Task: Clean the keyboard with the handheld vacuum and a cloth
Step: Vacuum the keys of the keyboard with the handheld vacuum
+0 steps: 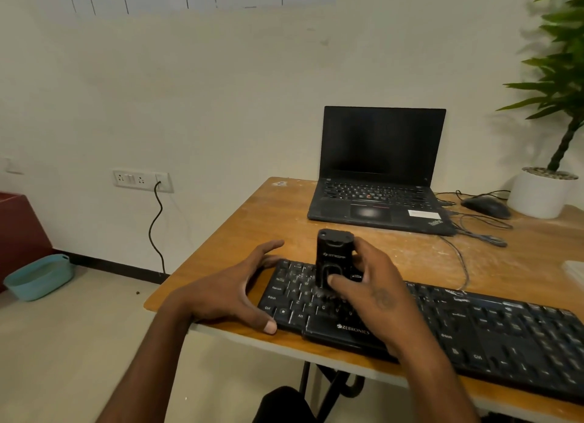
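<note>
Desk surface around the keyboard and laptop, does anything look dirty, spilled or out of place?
Yes. Pale dust or powder is smeared over the wooden desk between the laptop and the Zebronics keyboard. The keyboard's near left corner overhangs the desk edge. Loose cables tangle beside the mouse.

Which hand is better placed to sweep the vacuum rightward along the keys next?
Right: the right hand already grips the vacuum upright on the keyboard; the left hand braces its left end.
</note>
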Action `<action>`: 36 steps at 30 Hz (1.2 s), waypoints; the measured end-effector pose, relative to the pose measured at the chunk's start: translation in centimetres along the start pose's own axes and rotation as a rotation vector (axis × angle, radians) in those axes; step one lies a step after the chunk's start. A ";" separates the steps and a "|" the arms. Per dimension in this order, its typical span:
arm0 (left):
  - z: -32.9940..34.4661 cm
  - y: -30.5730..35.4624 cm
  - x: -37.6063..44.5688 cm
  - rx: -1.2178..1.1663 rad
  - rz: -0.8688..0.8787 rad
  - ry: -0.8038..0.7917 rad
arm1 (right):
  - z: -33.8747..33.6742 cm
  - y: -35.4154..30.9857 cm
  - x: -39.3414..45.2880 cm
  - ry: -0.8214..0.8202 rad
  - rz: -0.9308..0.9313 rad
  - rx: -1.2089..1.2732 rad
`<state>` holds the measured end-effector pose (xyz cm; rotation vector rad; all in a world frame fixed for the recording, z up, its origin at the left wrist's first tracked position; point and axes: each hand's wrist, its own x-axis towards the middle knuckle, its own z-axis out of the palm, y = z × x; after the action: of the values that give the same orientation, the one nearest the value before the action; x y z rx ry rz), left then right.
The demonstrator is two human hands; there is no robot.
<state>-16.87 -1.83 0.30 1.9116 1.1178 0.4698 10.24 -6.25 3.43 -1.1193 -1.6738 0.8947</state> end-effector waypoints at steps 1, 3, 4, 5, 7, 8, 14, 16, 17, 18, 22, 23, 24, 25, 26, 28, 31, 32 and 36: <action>0.0 0.0 0.1 0.002 0.004 0.001 | -0.5 -0.1 -0.4 0.008 -0.002 0.003; -0.1 -0.1 0.0 0.000 0.007 0.000 | -0.7 -0.1 -0.5 0.015 0.004 0.003; -0.1 0.0 0.0 -0.001 0.012 -0.001 | -0.2 -0.2 -0.2 0.013 0.009 -0.006; -0.1 0.0 0.0 -0.001 0.015 -0.002 | 0.6 -0.3 0.1 0.009 0.013 -0.026; 0.0 0.1 0.1 0.003 0.014 0.004 | 2.6 -0.4 1.0 -0.001 0.008 -0.071; 0.1 0.1 0.1 -0.001 0.013 0.013 | 3.6 -0.5 1.5 -0.015 -0.003 -0.081; 0.1 0.0 0.2 -0.007 0.020 0.022 | 4.4 -0.8 1.8 -0.046 -0.026 -0.075; 0.0 -0.1 0.1 -0.016 0.008 0.002 | 2.7 -0.6 0.9 -0.047 0.002 -0.050; -0.1 -0.2 0.1 -0.013 0.005 0.000 | 1.6 -0.6 0.5 -0.045 0.012 -0.041; -0.1 -0.2 0.1 -0.008 0.004 0.001 | 0.5 -0.4 0.0 -0.040 0.016 -0.036; -0.1 -0.3 -0.1 -0.006 0.005 0.008 | -4.0 -0.2 -1.9 0.001 0.038 -0.066; -0.1 -0.2 -0.1 -0.007 0.004 0.008 | -4.8 -0.1 -2.2 0.015 0.055 -0.068; -0.1 -0.2 -0.1 -0.007 0.004 0.007 | -5.2 0.0 -2.4 0.034 0.070 -0.070; -0.1 -0.1 -0.1 -0.007 0.004 0.008 | -5.3 0.2 -2.4 0.057 0.076 -0.076; 0.0 -0.1 -0.1 -0.005 0.003 0.009 | -5.1 0.4 -2.3 0.078 0.077 -0.086; 0.0 0.1 0.0 0.002 -0.001 0.014 | -3.9 0.4 -1.8 0.083 0.068 -0.106; 0.0 0.2 -0.1 0.007 -0.001 0.013 | -1.0 0.1 -0.7 0.034 0.038 -0.107; -0.1 0.2 -0.1 0.008 -0.003 0.011 | -0.2 0.0 -0.4 0.021 0.025 -0.116; -0.1 0.1 -0.2 0.002 -0.009 0.008 | -0.5 0.0 -0.4 0.017 0.050 -0.076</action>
<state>-17.00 -1.95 0.45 1.9075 1.1324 0.4722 10.77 -6.54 3.48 -1.2215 -1.6846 0.8567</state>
